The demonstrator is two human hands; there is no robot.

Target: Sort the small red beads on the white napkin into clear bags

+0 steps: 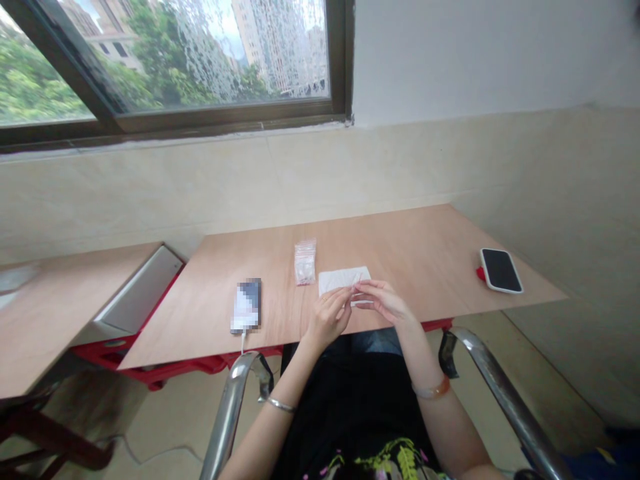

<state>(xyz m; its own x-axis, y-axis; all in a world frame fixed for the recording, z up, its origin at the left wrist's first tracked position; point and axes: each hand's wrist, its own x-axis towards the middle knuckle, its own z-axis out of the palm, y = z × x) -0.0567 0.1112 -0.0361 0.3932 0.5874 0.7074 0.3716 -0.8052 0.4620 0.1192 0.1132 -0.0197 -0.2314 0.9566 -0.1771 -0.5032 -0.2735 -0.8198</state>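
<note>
My left hand [331,312] and my right hand [384,300] meet above the table's front edge, fingertips close together. Both are closed in a pinch around something small, thin and pale with a hint of pink; its kind is too small to make out. Just behind the fingers lies a white sheet [341,278], perhaps a folded tissue, partly covered by both hands. Left of that sheet, a bundle of small clear plastic bags [305,263] with reddish marks rests flat on the wood.
On the wooden tabletop [400,240], a phone [247,307] with a white cable lies at left. Another phone [501,271] sits at far right on a red object. Metal chair armrests [233,407] flank me. A second table [65,313] stands left, beyond a gap.
</note>
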